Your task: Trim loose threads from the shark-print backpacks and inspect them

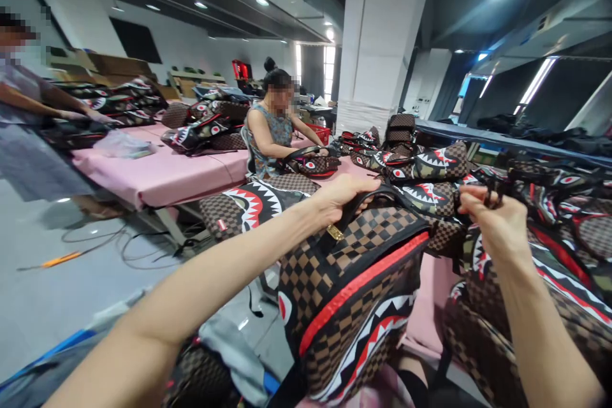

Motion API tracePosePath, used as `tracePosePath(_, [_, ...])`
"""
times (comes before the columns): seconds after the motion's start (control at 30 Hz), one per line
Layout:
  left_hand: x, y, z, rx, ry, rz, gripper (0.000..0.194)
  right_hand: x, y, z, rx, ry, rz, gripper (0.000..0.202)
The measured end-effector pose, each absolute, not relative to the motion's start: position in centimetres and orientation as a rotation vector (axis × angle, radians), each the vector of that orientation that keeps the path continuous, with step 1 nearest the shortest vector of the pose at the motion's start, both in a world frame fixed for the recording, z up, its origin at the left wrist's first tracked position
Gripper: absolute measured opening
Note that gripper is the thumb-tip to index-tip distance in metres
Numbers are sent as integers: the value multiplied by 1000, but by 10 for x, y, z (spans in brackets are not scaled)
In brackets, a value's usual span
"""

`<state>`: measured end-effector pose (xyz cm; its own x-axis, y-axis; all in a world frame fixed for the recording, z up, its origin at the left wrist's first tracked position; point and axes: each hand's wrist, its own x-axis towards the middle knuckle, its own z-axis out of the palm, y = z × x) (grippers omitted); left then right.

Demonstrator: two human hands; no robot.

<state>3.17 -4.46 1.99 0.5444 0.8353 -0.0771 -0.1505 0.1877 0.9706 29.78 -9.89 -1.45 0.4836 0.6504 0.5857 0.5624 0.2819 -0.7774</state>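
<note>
A brown-checked backpack [354, 280] with red zip trim and a printed shark mouth hangs tilted in front of me. My left hand [351, 196] is closed around its black top handle [389, 191], close to a small gold buckle [335, 231]. To the right, my right hand [497, 213] is raised with fingers pinched together. Something dark shows between those fingertips, too small to make out. Behind that hand lie more shark-print bags [574, 268], and another checked bag [258, 204] rests beyond my left forearm.
One person [272, 121] sits at the pink-covered table [205, 166], handling a bag. Another person [29, 102] stands at the far left. Bags are piled on the tables, and a white pillar [377, 32] rises behind. Cables and an orange-handled tool [61, 260] lie on the floor.
</note>
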Motion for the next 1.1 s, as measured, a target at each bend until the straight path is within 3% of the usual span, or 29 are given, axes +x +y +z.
tracePosePath(0.1, [50, -58, 24, 1158, 708, 746, 24, 306, -107, -8, -1434, -1299, -14, 24])
tracePosePath(0.27, [52, -69, 26, 1125, 700, 738, 27, 302, -126, -84, -1493, -1254, 544, 40])
tracePosePath(0.37, [48, -71, 25, 1128, 697, 732, 25, 292, -131, -121, -1477, -1064, 562, 47])
tracePosePath(0.43, [47, -71, 24, 1138, 701, 732, 25, 287, -132, -129, -1428, -1023, 493, 41])
tracePosePath(0.53, [44, -70, 22, 1148, 727, 703, 26, 289, -132, -125, -1432, -1056, 454, 36])
tracePosePath(0.77, [43, -76, 20, 1172, 686, 678, 29, 301, -142, -86, -1391, -1075, 889, 45])
tracePosePath(0.97, [61, -75, 15, 1111, 701, 846, 28, 275, -141, -35, -1457, -1286, 449, 43])
tracePosePath(1.1, [66, -72, 21, 1053, 714, 792, 29, 288, -123, -25, -1518, -1305, 474, 47])
